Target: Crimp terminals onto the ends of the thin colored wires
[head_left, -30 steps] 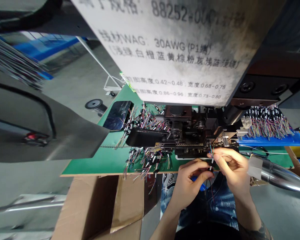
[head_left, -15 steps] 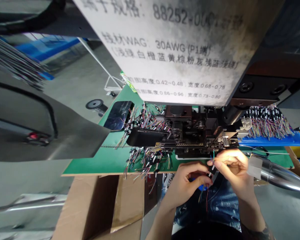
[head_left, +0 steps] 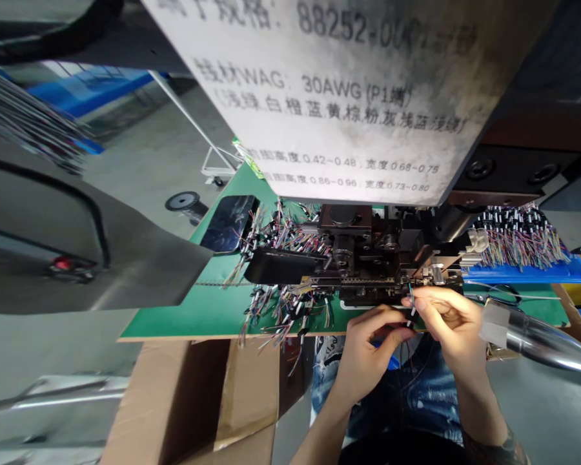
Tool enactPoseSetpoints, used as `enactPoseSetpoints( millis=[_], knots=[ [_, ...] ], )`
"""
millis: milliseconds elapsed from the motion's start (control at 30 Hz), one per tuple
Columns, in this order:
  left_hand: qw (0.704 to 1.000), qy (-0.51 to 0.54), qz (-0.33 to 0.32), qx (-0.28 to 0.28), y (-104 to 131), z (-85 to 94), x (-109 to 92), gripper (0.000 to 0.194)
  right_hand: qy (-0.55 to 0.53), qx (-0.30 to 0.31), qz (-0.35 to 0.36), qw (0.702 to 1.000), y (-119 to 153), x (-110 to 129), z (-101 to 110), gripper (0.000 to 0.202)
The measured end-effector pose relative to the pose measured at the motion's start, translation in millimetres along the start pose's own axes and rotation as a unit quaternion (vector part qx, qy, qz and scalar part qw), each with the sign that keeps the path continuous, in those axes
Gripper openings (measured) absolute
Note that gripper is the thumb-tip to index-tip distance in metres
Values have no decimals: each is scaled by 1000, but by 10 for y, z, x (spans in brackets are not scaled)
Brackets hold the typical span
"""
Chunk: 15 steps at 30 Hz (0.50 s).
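Just in front of the black crimping machine [head_left: 368, 248], my two hands work on one thin multi-wire cable [head_left: 413, 311] with a white sleeve. My left hand [head_left: 372, 345] is closed, pinching the cable's lower part between thumb and fingers. Thumb and forefinger of my right hand [head_left: 448, 320] pinch the fine wires near their ends. A blue-green wire tip [head_left: 410, 288] sticks up from that pinch, close to the machine's crimping spot; whether it touches cannot be told. Dark strands of the cable hang below my left fingers, blurred.
Bundles of similar cables [head_left: 290, 303] lie on the green table [head_left: 184, 323] left of the machine. More fill a blue tray [head_left: 532, 274] at right. A phone [head_left: 230, 223], a metal lamp nozzle [head_left: 542, 339], a cardboard box [head_left: 252, 387] and a large printed sign [head_left: 329, 97] surround the workspace.
Both hands have risen slightly toward the machine with the cable. The blue-green wire tip has shifted a little up and left, nearer the crimping spot.
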State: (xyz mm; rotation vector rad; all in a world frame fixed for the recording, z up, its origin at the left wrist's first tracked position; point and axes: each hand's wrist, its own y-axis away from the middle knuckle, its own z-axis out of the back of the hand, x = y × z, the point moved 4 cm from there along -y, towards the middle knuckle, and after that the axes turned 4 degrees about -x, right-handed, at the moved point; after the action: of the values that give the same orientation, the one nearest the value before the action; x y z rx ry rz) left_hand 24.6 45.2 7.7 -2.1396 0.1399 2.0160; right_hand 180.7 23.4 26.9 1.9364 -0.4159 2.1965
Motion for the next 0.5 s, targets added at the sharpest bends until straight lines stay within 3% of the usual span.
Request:
enactPoseSetpoints(
  millis=[200,300,433,500],
  knots=[
    [1000,-5,-5,-3,12,-9,-13,7,11,2,-3,1000,18,-35,-7,22],
    [1000,2,11,4,20,35,-45,6,39,-2,48,998,5,32,16,15],
    [993,53,55,92,19,101,-108,8,76,32,159,984,-8,196,60,8],
    [988,65,55,127,17,123,-134,9,47,69,155,984,3,216,64,10]
  ],
)
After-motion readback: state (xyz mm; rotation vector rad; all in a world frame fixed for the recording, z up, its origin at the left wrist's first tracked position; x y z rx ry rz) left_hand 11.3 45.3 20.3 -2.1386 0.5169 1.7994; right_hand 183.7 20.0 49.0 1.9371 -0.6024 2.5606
